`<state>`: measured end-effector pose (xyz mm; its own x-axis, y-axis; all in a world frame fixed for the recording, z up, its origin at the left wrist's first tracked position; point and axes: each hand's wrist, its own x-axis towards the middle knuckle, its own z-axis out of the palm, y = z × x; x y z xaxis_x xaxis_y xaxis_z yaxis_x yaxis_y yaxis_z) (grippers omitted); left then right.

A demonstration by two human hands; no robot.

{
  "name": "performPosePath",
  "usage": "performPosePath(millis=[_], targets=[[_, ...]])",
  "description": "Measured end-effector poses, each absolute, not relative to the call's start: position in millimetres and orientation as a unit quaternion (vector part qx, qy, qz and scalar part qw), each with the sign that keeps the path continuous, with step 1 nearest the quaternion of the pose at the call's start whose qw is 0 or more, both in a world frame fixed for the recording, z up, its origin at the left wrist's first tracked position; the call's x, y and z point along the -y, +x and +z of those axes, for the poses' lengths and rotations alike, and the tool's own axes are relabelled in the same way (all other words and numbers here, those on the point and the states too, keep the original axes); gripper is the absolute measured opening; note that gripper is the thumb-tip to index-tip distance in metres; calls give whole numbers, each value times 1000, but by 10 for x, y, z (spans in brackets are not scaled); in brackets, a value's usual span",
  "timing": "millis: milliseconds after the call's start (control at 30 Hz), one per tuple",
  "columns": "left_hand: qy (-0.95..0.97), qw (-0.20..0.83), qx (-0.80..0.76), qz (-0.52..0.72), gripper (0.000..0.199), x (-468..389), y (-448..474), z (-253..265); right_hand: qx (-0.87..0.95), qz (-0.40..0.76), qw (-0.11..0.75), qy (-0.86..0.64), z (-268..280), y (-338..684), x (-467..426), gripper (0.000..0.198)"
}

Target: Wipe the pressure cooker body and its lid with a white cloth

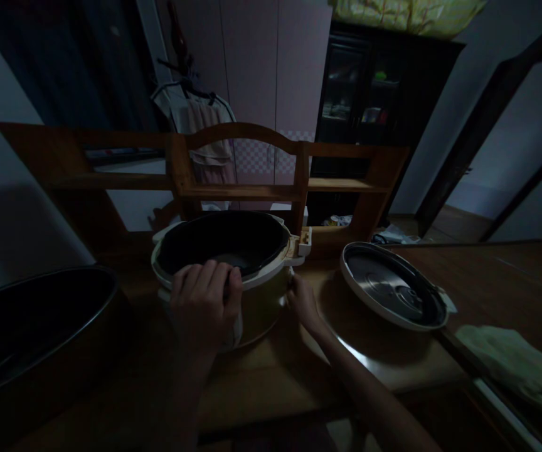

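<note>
Dimly lit room, wooden worktop; left hand grips rim of electric cooker; right hand at cooker's side, closure unclear.

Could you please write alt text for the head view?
A person's left hand curls over the near rim of a round, pale cooker, right hand at its side. To its right, a round silver-and-black lid lies underside up on a brown wooden desk; a dark, curved vessel stands left.

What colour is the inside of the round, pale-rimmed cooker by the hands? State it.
The inside looks black in this dim light; the head view shows it best.
</note>
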<state>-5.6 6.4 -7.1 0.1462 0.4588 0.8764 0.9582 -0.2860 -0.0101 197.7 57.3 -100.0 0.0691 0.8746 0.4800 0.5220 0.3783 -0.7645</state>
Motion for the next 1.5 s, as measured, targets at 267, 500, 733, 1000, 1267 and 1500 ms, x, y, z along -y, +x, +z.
performPosePath(millis=[267,500,733,1000,1267,1500], targets=[[-683,314,510,-418,17,-64,-33,-66,680,152,497,-517,-876,2004,-491,37],[-682,322,510,-413,17,-54,-38,-56,670,153,496,-531,-894,1997,-678,33],[-683,311,503,-429,15,-58,-25,-57,671,155,504,-521,-917,1957,-353,34],[-686,301,520,-410,17,-51,-32,-49,626,135,560,-526,-700,1955,-561,27],[-685,290,514,-428,16,-46,-29,-55,630,205,538,-521,-1178,1937,-541,31],[-683,310,508,-423,15,-51,-34,-67,643,244,527,-499,-1177,1864,-104,44]])
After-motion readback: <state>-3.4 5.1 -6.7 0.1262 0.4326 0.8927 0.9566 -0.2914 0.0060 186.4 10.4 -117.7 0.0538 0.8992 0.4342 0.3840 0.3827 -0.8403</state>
